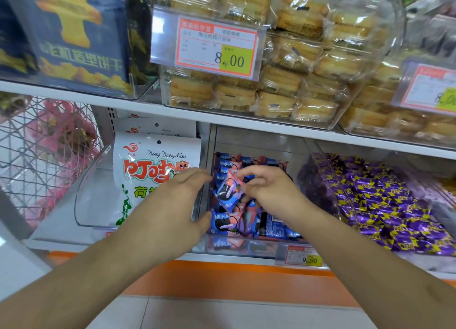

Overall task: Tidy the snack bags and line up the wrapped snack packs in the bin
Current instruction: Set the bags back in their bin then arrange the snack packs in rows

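A clear plastic bin (246, 141) on the lower shelf holds several blue and pink wrapped snack packs (274, 226). My right hand (265, 188) is over the bin and pinches one blue and pink pack (228, 189), lifted and tilted above the others. My left hand (172, 205) hovers at the bin's left wall with straight fingers and an extended thumb, holding nothing. It partly covers a white snack bag (145, 165) with red lettering, which stands upright in the clear bin to the left, with more white bags behind it.
A bin of purple and yellow wrapped candies (385, 205) sits to the right. The upper shelf carries clear bins of wrapped pastries (291, 94) and a blue biscuit box (79, 39). Price tags (304, 255) hang on the shelf fronts. A wire basket (37, 155) stands at left.
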